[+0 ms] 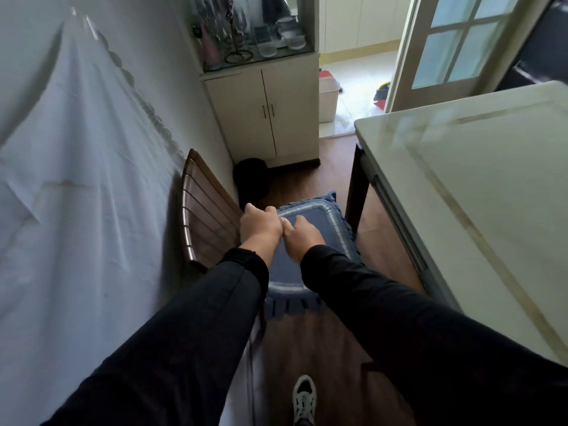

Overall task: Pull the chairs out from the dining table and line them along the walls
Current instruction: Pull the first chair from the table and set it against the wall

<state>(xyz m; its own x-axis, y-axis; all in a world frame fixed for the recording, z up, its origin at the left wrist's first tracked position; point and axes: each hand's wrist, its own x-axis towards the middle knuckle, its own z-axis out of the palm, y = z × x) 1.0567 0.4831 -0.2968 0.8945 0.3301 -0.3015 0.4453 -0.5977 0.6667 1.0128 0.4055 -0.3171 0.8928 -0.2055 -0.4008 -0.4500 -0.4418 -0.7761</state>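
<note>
A dark wooden chair (203, 210) with a slatted back stands with its back against the white-draped wall on the left. A blue fringed seat cushion (319, 222) lies on its seat. My left hand (259, 224) is curled over the cushion's far left edge where seat meets back. My right hand (302, 238) rests beside it on top of the cushion, fingers bent and pressing down. The two hands touch. The dining table (479, 186) with a pale glossy top stands to the right, a narrow gap away from the chair.
A white cloth (80, 179) covers the left wall. A cream cabinet (267, 115) with glassware above stands ahead, with a black object (250, 179) on the floor by it. An open doorway (353, 87) leads to a tiled room. My shoe (304, 398) is on the wood floor.
</note>
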